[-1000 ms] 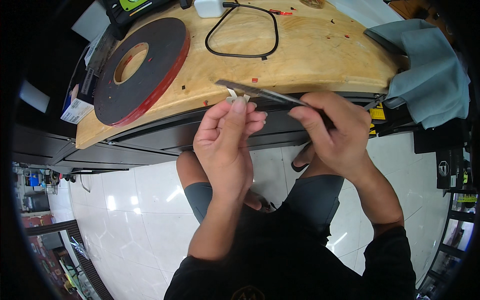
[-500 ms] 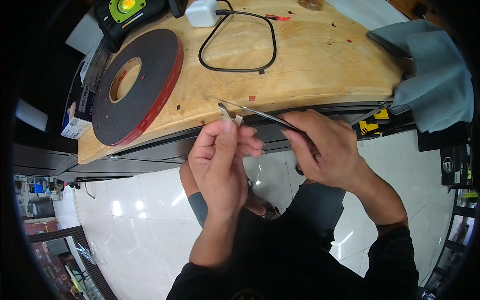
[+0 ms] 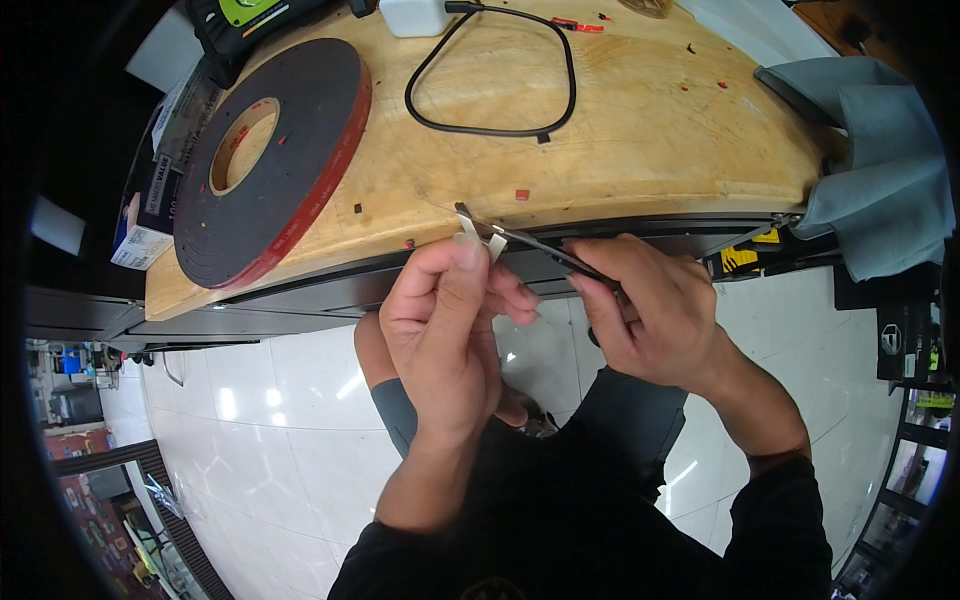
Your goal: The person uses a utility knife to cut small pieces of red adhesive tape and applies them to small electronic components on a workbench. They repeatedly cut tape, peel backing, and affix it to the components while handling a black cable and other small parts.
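My left hand (image 3: pixel 445 325) pinches a small, pale, bent strip (image 3: pixel 467 224) between thumb and fingers, just off the workbench's front edge. Two ends of the strip stick up, one of them tipped with a dark bit. In my right hand (image 3: pixel 655 310) is a slim pointed tool (image 3: pixel 545 249) with a dark handle and a thin metal tip; its exact kind is hard to make out. The tool's tip slants left, close to the strip's dark end; whether they touch I cannot tell. A big roll of dark grey foam tape (image 3: pixel 312 110) with red backing lies at the left.
On the wooden workbench (image 3: pixel 660 140) are a looped black cable (image 3: pixel 408 95), a white charger block (image 3: pixel 415 17) and small red and black scraps (image 3: pixel 522 195). A black-and-green work light (image 3: pixel 250 12) stands far left, beside boxes (image 3: pixel 140 235). A grey cloth (image 3: pixel 880 170) hangs at the right corner.
The view has shifted slightly, so the bench things sit higher. Both hands keep their grips; the tool's metal part has come nearer the strip's upright ends.
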{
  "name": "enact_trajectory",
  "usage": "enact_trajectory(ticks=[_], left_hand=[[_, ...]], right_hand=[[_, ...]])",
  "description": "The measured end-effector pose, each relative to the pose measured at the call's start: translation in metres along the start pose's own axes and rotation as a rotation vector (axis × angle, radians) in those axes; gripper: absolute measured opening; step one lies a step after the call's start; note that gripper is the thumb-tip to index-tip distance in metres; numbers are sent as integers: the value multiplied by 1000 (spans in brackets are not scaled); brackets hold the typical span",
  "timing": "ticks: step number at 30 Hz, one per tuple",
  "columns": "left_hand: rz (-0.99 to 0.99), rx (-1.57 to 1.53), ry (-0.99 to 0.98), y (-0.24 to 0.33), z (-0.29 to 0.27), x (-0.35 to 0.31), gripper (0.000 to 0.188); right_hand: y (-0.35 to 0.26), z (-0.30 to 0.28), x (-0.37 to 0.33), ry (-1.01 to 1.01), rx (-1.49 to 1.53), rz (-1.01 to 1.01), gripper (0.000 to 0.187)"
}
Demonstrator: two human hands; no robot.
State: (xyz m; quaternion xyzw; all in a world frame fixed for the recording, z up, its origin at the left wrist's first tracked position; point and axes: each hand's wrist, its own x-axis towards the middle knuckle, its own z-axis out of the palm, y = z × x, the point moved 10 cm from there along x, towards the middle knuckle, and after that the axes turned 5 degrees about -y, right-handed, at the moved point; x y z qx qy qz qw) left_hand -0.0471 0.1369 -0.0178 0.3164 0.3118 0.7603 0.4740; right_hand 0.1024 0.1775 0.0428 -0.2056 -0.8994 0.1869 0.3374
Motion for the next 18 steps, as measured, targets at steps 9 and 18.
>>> enact_trajectory(ticks=[9,18], left_hand=[[57,103,33,4,-1,2,18],[70,111,34,2,-1,2,18]], right_hand=[[-1,-1,-1,10,-2,-10,23],[-2,-2,-4,-15,-21,12,26]])
